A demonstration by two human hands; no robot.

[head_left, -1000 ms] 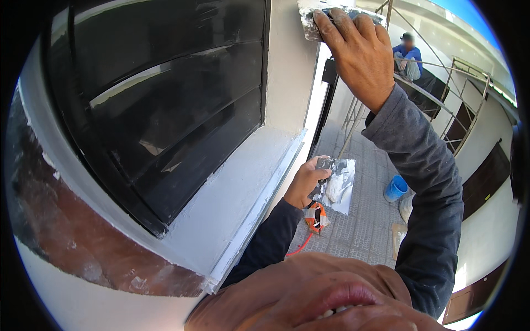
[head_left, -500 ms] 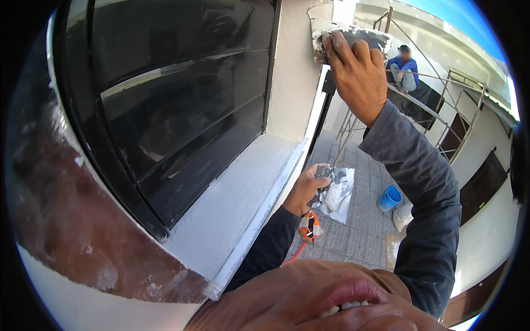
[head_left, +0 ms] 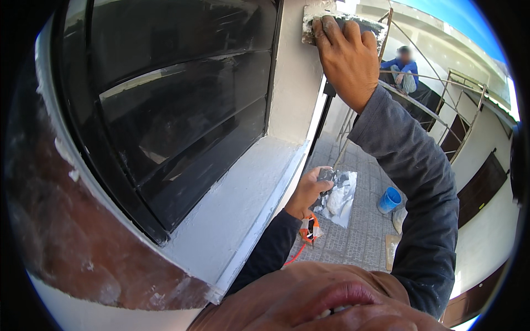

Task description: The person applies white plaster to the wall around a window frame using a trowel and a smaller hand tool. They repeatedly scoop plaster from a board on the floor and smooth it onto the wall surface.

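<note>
High up at the wall edge beside the window, my right hand (head_left: pixel 353 66) is closed around a flat, putty-smeared trowel (head_left: pixel 309 30). The trowel's left end lies over the pale window reveal (head_left: pixel 295 83); its handle is hidden under my fingers. Lower down, past the sill, my left hand (head_left: pixel 303 193) grips a flat metal plate (head_left: pixel 348 185) by a dark part at its near edge, thumb on top. A lump of white putty (head_left: pixel 334 203) sits on that plate.
A dark-paned window (head_left: pixel 182 116) and pale grey sill (head_left: pixel 237 176) fill the left. Below on the paving are a blue bucket (head_left: pixel 390 198), a whitish bag (head_left: pixel 399 219) and an orange object (head_left: pixel 310 229) with a red cord. A person in blue (head_left: pixel 406 69) crouches on scaffolding (head_left: pixel 430 110).
My right hand and the trowel have shifted left and a little up, further over the reveal. My left hand with the putty plate has moved only slightly down.
</note>
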